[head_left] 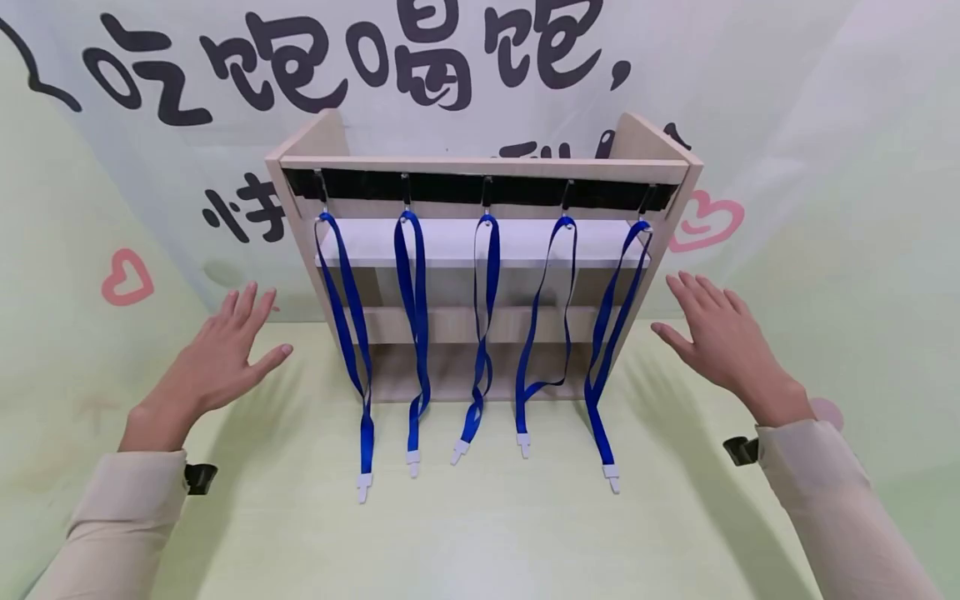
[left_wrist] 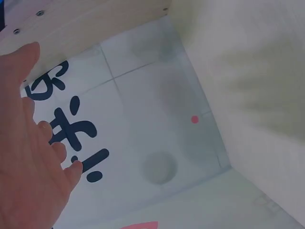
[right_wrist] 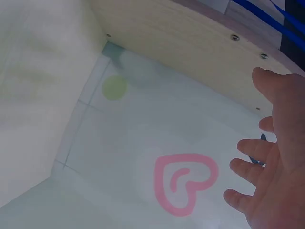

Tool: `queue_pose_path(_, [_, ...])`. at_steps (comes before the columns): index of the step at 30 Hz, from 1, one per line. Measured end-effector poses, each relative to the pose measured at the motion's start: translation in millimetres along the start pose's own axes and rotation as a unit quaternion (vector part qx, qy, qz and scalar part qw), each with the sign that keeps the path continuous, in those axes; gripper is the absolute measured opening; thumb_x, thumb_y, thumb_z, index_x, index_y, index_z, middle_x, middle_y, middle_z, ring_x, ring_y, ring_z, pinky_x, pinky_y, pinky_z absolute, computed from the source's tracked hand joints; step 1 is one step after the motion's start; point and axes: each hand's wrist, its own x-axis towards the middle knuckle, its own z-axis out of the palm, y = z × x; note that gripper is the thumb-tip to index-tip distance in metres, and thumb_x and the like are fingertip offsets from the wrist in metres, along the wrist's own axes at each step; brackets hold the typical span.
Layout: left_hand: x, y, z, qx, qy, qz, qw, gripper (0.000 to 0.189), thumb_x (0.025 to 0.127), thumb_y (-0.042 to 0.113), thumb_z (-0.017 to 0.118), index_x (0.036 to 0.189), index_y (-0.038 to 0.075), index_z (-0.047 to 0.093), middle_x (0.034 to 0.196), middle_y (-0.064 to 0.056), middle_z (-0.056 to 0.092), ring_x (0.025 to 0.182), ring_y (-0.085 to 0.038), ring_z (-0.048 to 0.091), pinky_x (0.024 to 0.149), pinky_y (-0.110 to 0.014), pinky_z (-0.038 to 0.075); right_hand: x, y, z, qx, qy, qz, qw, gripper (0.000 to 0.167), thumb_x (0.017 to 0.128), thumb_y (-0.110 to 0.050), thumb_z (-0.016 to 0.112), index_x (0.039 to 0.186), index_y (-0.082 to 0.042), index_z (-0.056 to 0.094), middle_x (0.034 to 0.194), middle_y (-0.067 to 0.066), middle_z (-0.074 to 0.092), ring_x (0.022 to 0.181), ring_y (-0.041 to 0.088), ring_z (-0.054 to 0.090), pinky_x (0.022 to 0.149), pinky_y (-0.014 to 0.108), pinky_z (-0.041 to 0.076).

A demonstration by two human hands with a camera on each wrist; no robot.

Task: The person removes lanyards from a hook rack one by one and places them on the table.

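Note:
Several blue lanyards hang in a row from metal hooks on a wooden rack [head_left: 480, 325], each ending in a white plastic clip. The leftmost lanyard [head_left: 352, 321] and the rightmost lanyard [head_left: 597, 367] hang near the rack's side panels; a middle lanyard [head_left: 492, 258] is twisted partway down. My left hand [head_left: 222, 354] is held out left of the rack, fingers spread and holding nothing. On the other side my right hand [head_left: 716, 337] mirrors it, palm toward the rack, also holding nothing. Both wrist views show a hand beside a side panel, apart from the lanyards.
A black strip [head_left: 450, 187] across the rack's top carries the hooks. Behind it, a white shelf [head_left: 450, 242] spans the rack. The rack stands on a pale green table [head_left: 480, 533] against a printed backdrop [head_left: 825, 108] with black characters and pink hearts.

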Motion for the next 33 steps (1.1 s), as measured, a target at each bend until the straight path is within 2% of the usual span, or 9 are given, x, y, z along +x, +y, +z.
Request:
queue_pose_path(4, [4.5,8.3,-7.1,-0.023,0.007,0.0,0.9997,0.085,0.101,0.05,0.044,0.159,0.017,-0.008,0.165,-0.009,-0.016,0.151,-0.038,-0.013,0.117,-0.067,0.008,1.6,-5,-6,-0.002,0.01,-0.001,0.9999,0.075,0.097,-0.038,0.059,0.155,-0.003,0.027,0.155,0.027,0.032,0.142,0.047,0.029,0.112,0.066,0.024])
queue_pose_path(10, [13.2,28.9,-16.5,-0.068,0.042,-0.005,0.9968,0.083,0.1,0.051,0.045,0.159,0.027,-0.009,0.167,-0.003,-0.009,0.154,-0.032,-0.003,0.111,-0.072,0.018,3.0,-11,-15,0.012,0.035,0.003,0.9993,0.071,0.096,-0.033,0.062,0.153,-0.001,0.032,0.153,0.027,0.037,0.14,0.047,0.033,0.109,0.067,0.027])
queue_pose_path(13, [19.2,41.4,-22.8,-0.108,0.062,-0.005,0.9921,0.081,0.101,0.049,0.046,0.158,0.033,-0.009,0.167,0.002,-0.004,0.153,-0.035,0.007,0.111,-0.071,0.02,4.9,-15,-20,0.02,0.052,0.005,0.9984,0.07,0.096,-0.03,0.063,0.152,-0.002,0.033,0.151,0.026,0.04,0.137,0.048,0.037,0.107,0.068,0.03])
queue_pose_path(17, [28.8,58.6,-30.6,-0.152,0.095,0.009,0.9837,0.077,0.102,0.045,0.047,0.158,0.035,-0.004,0.167,0.005,0.004,0.141,-0.049,0.033,0.112,-0.068,0.024,8.5,-21,-27,0.036,0.103,-0.002,0.994,0.065,0.094,-0.024,0.066,0.149,-0.002,0.039,0.144,0.027,0.049,0.129,0.05,0.046,0.103,0.068,0.036])
queue_pose_path(19, [34.6,65.8,-33.0,-0.166,0.114,0.026,0.9793,0.075,0.102,0.041,0.048,0.158,0.035,-0.002,0.166,0.005,0.008,0.138,-0.049,0.037,0.111,-0.067,0.027,10.4,-25,-30,0.045,0.149,-0.011,0.9877,0.06,0.092,-0.019,0.068,0.145,-0.001,0.045,0.137,0.027,0.055,0.124,0.049,0.051,0.1,0.066,0.042])
queue_pose_path(21, [40.6,71.9,-34.7,-0.175,0.135,0.046,0.9742,0.073,0.102,0.037,0.049,0.159,0.037,0.001,0.166,0.005,0.013,0.14,-0.045,0.037,0.11,-0.066,0.031,12.0,-30,-33,0.05,0.208,-0.019,0.9767,0.052,0.091,-0.015,0.068,0.138,0.001,0.053,0.127,0.027,0.062,0.116,0.047,0.057,0.094,0.064,0.047])
queue_pose_path(26, [50.7,80.5,-34.7,-0.197,0.188,0.082,0.9586,0.067,0.102,0.027,0.05,0.158,0.039,0.014,0.16,-0.001,0.034,0.136,-0.038,0.046,0.105,-0.062,0.041,18.8,-47,-43,0.071,0.339,-0.015,0.9379,0.027,0.094,-0.012,0.062,0.113,0.007,0.066,0.101,0.025,0.07,0.091,0.041,0.066,0.075,0.057,0.054])
queue_pose_path(29, [52.5,82.4,-33.3,-0.208,0.208,0.087,0.9517,0.063,0.102,0.021,0.05,0.157,0.034,0.023,0.153,-0.008,0.044,0.132,-0.038,0.051,0.101,-0.059,0.045,24.2,-60,-50,0.087,0.37,-0.017,0.9248,0.026,0.097,-0.014,0.058,0.105,0.008,0.068,0.093,0.024,0.07,0.083,0.037,0.066,0.069,0.051,0.054])
queue_pose_path(33, [55.4,85.0,-32.4,-0.21,0.233,0.088,0.9454,0.055,0.101,0.014,0.048,0.153,0.02,0.033,0.144,-0.014,0.054,0.127,-0.035,0.056,0.096,-0.054,0.05,32.0,-76,-58,0.092,0.359,-0.036,0.928,0.027,0.096,-0.018,0.061,0.102,0.007,0.069,0.087,0.022,0.07,0.076,0.034,0.066,0.065,0.045,0.053])
